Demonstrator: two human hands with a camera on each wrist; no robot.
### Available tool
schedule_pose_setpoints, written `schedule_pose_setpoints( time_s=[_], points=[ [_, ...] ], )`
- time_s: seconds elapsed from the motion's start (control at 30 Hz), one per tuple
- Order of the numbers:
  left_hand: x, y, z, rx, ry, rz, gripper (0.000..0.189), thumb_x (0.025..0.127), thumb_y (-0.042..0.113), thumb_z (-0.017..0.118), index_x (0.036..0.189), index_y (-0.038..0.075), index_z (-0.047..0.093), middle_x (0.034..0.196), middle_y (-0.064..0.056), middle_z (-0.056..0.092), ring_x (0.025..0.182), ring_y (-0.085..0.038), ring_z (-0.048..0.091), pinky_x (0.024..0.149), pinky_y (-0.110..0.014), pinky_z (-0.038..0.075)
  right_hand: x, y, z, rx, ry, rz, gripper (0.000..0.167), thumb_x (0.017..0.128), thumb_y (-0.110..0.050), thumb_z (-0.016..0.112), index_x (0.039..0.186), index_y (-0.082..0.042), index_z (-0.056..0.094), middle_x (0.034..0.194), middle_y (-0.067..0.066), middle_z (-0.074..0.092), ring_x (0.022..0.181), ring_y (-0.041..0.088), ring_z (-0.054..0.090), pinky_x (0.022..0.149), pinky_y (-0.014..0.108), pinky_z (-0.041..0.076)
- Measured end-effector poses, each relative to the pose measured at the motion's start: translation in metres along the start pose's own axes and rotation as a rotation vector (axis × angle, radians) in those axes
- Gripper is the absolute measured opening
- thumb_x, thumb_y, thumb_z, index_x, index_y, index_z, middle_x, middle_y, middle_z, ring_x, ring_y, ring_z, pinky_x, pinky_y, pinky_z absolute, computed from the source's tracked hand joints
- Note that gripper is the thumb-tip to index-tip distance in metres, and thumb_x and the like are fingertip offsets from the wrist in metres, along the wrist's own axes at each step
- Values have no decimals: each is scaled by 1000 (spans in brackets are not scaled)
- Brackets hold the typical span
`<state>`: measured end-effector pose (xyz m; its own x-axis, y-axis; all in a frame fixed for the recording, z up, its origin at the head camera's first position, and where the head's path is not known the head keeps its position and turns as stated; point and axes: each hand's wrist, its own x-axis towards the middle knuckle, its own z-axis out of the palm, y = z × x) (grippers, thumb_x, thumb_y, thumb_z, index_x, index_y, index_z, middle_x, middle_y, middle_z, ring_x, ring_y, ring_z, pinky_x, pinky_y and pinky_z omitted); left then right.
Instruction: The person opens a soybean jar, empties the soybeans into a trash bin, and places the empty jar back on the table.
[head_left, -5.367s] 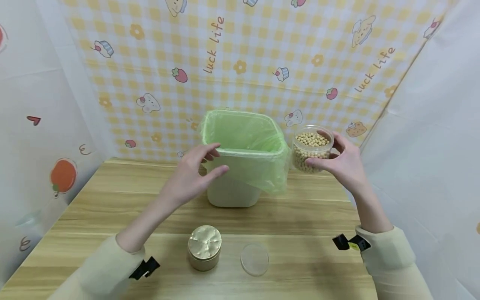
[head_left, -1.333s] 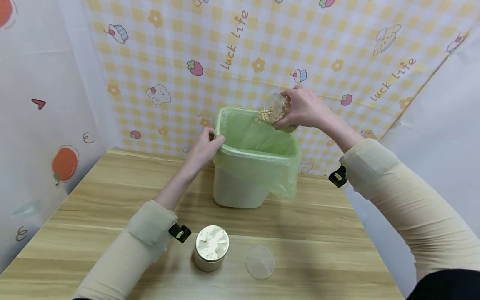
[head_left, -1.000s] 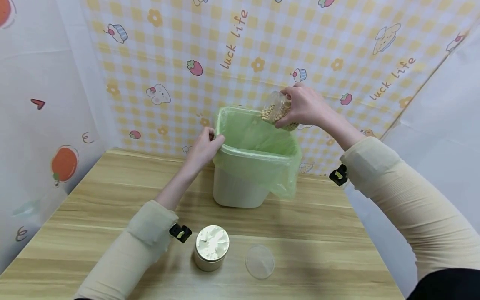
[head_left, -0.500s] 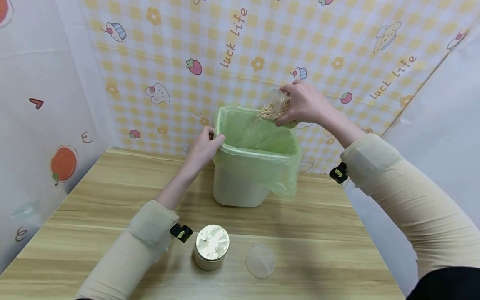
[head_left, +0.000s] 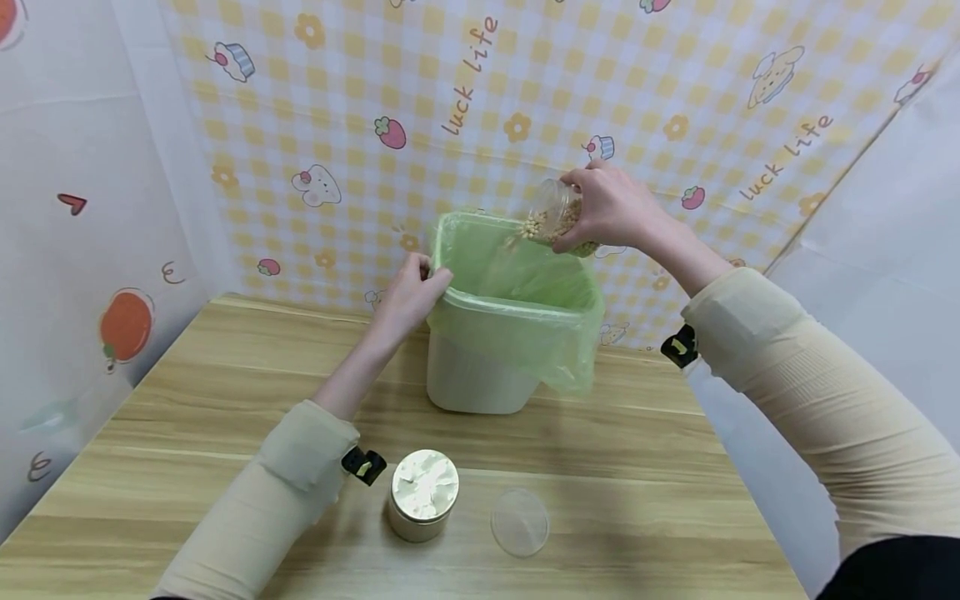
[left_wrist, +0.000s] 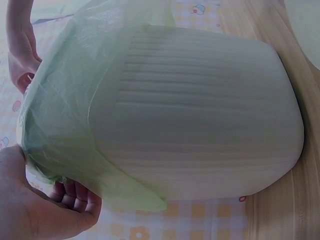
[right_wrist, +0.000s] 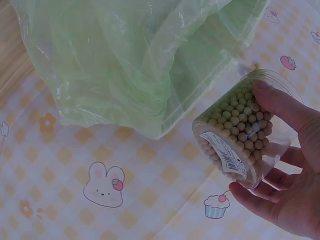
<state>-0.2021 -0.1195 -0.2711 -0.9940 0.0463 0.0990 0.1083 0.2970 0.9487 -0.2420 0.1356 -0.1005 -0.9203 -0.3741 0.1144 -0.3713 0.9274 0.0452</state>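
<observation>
My right hand [head_left: 611,208] grips a clear plastic jar [head_left: 551,200] of soybeans, tipped over the bin's back right rim. Beans [head_left: 534,225] spill from its mouth into the bin. In the right wrist view the jar [right_wrist: 240,127] shows a white label on its base and is still well filled with beans. My left hand [head_left: 411,292] pinches the left rim of the white trash bin [head_left: 480,379], which is lined with a green plastic bag [head_left: 517,333]. In the left wrist view the fingers of the left hand [left_wrist: 50,205] curl at the bag's edge.
A round tin with a crinkled silvery top [head_left: 423,492] stands near the front of the wooden table [head_left: 645,467]. To its right lies a clear round lid [head_left: 520,523]. A checked cloth [head_left: 337,108] hangs behind the bin.
Over five seconds, my right hand lifted and tipped the jar over the bin, and my left hand took hold of the rim. In the last second beans keep falling; the hands barely move.
</observation>
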Motion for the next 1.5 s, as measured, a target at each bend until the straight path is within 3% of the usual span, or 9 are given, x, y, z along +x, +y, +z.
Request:
schedule_pose_setpoints(
  time_s=[1.13, 1.5],
  points=[
    [0, 0, 0, -15, -3, 5, 39, 93, 34, 51, 122, 8, 47, 104, -5, 47, 96, -23, 47, 79, -32, 42, -6, 2, -2, -56, 20, -8, 96, 70, -38, 91, 150, -4, 49, 139, 24, 52, 120, 42, 55, 95, 62, 51],
    [0, 1, 0, -21, -10, 7, 38, 94, 33, 50, 122, 8, 46, 101, -5, 46, 92, -22, 46, 76, -31, 41, -6, 1, -2, -76, 13, -11, 96, 71, -39, 91, 151, -5, 48, 137, 23, 53, 114, 40, 55, 89, 59, 52]
  ],
)
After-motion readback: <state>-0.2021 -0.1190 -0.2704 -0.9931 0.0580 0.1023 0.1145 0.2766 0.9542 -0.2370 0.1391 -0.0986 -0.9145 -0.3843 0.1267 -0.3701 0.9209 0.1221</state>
